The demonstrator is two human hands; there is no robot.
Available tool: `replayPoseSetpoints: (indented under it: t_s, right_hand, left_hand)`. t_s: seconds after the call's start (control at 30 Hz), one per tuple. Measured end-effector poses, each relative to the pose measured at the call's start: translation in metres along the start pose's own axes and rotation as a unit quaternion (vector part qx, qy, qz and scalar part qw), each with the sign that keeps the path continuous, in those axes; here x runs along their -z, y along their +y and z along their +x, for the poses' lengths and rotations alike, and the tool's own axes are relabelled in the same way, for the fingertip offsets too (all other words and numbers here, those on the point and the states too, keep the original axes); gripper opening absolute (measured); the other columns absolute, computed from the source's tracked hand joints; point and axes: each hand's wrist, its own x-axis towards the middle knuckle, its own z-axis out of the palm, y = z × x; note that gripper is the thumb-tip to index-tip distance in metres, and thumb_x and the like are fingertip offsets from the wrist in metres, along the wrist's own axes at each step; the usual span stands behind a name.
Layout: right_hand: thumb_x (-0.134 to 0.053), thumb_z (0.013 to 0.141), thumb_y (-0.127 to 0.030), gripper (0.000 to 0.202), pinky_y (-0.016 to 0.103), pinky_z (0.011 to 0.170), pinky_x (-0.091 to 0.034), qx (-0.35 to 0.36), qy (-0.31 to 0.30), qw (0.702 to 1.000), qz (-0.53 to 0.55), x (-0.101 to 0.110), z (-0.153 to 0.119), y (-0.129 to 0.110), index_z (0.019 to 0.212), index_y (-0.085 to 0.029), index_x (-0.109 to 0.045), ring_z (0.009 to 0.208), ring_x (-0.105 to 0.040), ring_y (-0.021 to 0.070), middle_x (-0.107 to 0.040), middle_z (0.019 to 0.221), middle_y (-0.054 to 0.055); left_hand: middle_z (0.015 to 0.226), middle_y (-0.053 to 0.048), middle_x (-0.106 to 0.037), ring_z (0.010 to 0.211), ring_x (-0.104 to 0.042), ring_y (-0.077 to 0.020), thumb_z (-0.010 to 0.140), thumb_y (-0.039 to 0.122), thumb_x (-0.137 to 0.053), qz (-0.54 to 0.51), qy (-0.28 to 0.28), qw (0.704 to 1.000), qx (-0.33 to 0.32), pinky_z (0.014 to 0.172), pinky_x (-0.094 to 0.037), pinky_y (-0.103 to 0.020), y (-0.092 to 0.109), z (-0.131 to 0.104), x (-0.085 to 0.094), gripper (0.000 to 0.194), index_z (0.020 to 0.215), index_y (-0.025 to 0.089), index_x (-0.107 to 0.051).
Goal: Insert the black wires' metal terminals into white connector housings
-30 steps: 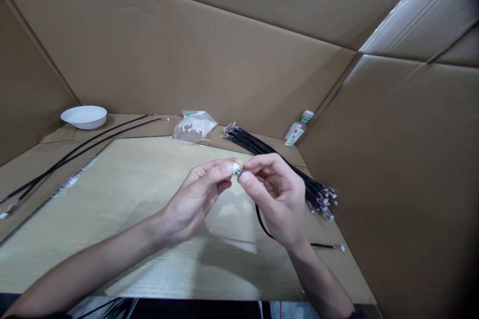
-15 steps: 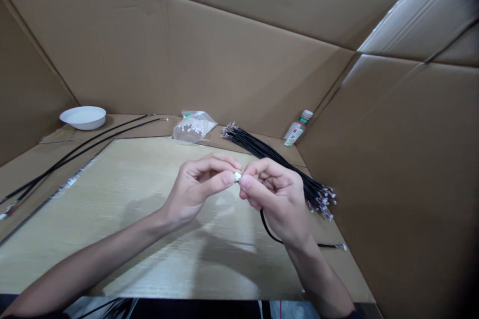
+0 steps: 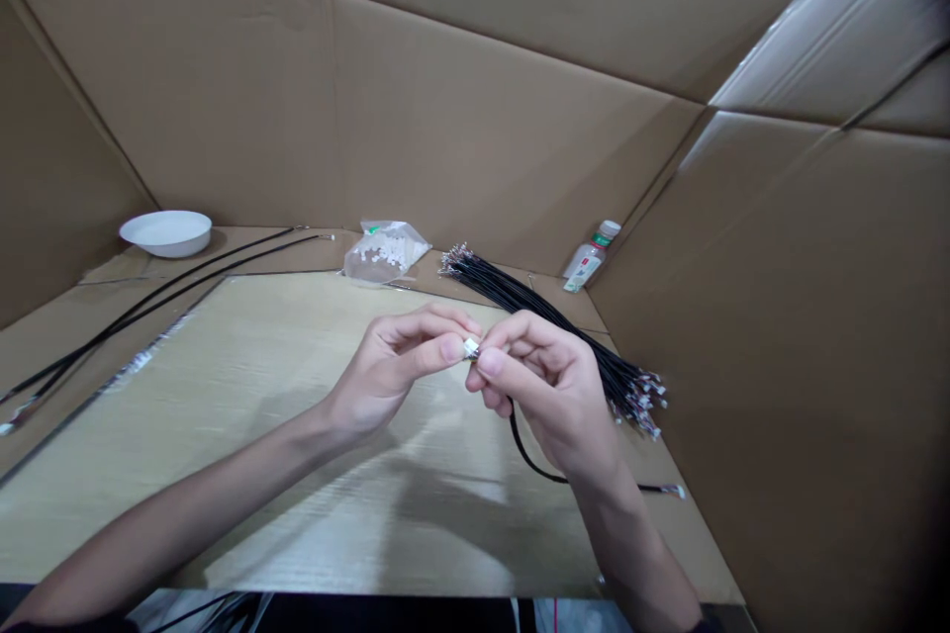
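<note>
Between the fingertips of both hands is a small white connector (image 3: 470, 347), above the middle of the board. My left hand (image 3: 401, 356) pinches its left side with thumb and fingers. At its right, my right hand (image 3: 538, 381) is closed on the wired end of a black cable (image 3: 528, 455). That cable hangs below the right palm, passes behind the wrist and ends at the right in thin wires with a pale tip (image 3: 674, 492). The fingers partly hide the wires at the connector.
A pale board (image 3: 297, 495) covers the table. Behind it are a white bowl (image 3: 169, 235), a clear bag of white pieces (image 3: 386, 252), a black cable bundle (image 3: 549, 316) and a bottle (image 3: 592, 257). Two cables (image 3: 148, 300) lie left. Cardboard walls (image 3: 475, 119) surround the table.
The right fingers have shifted slightly around the cable end, and the hanging cable has moved a little left. The connector remains at nearly the same spot.
</note>
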Motion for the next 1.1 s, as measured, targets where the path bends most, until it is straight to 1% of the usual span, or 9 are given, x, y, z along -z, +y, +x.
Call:
replayPoseSetpoints:
  t_s: [0.17,0.27,0.37,0.43,0.53,0.67,0.87,1.0,1.1]
  right_hand:
    - [-0.076,0.093,-0.032,0.018,0.019,0.050,-0.049,-0.027,-0.016,0.999,-0.027,0.002,0.002,0.001,0.083,-0.017,-0.074,0.054,-0.059,0.0084,-0.076,0.074,0.002]
    - [-0.075,0.094,-0.029,0.017,0.019,0.047,-0.047,-0.038,-0.036,0.998,-0.019,0.003,0.003,0.000,0.081,-0.018,-0.075,0.050,-0.056,0.0078,-0.075,0.070,0.002]
    - [-0.076,0.092,-0.027,0.016,0.017,0.043,-0.042,-0.060,-0.045,0.997,0.000,0.003,0.002,-0.002,0.078,-0.019,-0.075,0.046,-0.052,0.0063,-0.073,0.063,0.000]
    - [-0.078,0.090,-0.026,0.016,0.017,0.041,-0.039,-0.065,-0.037,0.997,0.000,0.002,0.002,-0.003,0.075,-0.019,-0.074,0.044,-0.049,0.0059,-0.071,0.060,-0.001]
    - [-0.080,0.086,-0.024,0.015,0.017,0.040,-0.037,-0.059,-0.016,0.998,-0.006,-0.003,0.000,-0.003,0.074,-0.019,-0.073,0.042,-0.047,0.0058,-0.069,0.057,-0.002]
    - [-0.079,0.088,-0.025,0.018,0.016,0.039,-0.035,-0.045,0.002,0.999,-0.006,-0.006,-0.001,-0.002,0.074,-0.019,-0.072,0.041,-0.046,0.0050,-0.067,0.055,-0.003]
    - [-0.080,0.086,-0.023,0.018,0.017,0.039,-0.034,-0.046,0.016,0.999,-0.024,-0.005,0.000,-0.001,0.071,-0.019,-0.070,0.041,-0.044,0.0049,-0.063,0.053,-0.004]
    - [-0.081,0.085,-0.028,0.021,0.018,0.038,-0.034,-0.054,0.024,0.997,-0.042,-0.004,0.001,0.000,0.071,-0.019,-0.069,0.040,-0.043,0.0056,-0.061,0.051,-0.004]
    - [-0.081,0.086,-0.029,0.022,0.019,0.039,-0.035,-0.047,0.029,0.997,-0.046,-0.004,0.000,0.001,0.070,-0.019,-0.068,0.040,-0.042,0.0057,-0.060,0.051,-0.005]
  left_hand:
    - [0.104,-0.002,-0.072,0.092,-0.066,-0.0143,0.087,0.032,-0.083,0.011,-0.002,1.000,-0.012,0.090,-0.055,-0.028,-0.004,-0.001,0.003,0.005,0.083,0.032,-0.085]
    - [0.102,-0.002,-0.073,0.092,-0.067,-0.0148,0.087,0.033,-0.082,0.020,-0.010,1.000,-0.017,0.087,-0.055,-0.027,-0.004,-0.002,0.005,0.005,0.083,0.033,-0.085]
    - [0.100,-0.003,-0.073,0.093,-0.066,-0.0152,0.088,0.033,-0.082,0.029,-0.023,0.999,-0.015,0.085,-0.055,-0.027,-0.002,-0.003,0.004,0.006,0.083,0.033,-0.085]
    - [0.098,-0.003,-0.074,0.092,-0.066,-0.0158,0.086,0.035,-0.083,0.024,-0.020,0.999,-0.005,0.084,-0.055,-0.028,-0.001,-0.003,0.002,0.006,0.081,0.033,-0.085]
    - [0.095,-0.003,-0.073,0.085,-0.064,-0.0152,0.081,0.041,-0.087,-0.009,0.004,1.000,0.014,0.081,-0.055,-0.029,0.000,-0.003,-0.004,0.009,0.077,0.032,-0.085]
    - [0.094,-0.002,-0.074,0.078,-0.061,-0.0133,0.078,0.043,-0.088,-0.033,0.020,0.999,0.033,0.076,-0.053,-0.027,0.000,-0.004,-0.008,0.012,0.078,0.032,-0.085]
    - [0.100,0.000,-0.075,0.091,-0.065,-0.0129,0.087,0.036,-0.082,0.013,0.008,1.000,0.010,0.083,-0.052,-0.024,-0.003,-0.006,-0.002,0.004,0.085,0.034,-0.085]
    - [0.101,-0.002,-0.076,0.099,-0.068,-0.0168,0.088,0.031,-0.082,0.038,0.015,0.999,-0.006,0.088,-0.054,-0.027,-0.002,-0.007,0.000,0.005,0.085,0.032,-0.085]
    - [0.101,-0.004,-0.077,0.100,-0.069,-0.0193,0.087,0.029,-0.082,0.054,0.022,0.998,-0.021,0.088,-0.057,-0.030,-0.002,-0.007,0.000,0.004,0.085,0.031,-0.086]
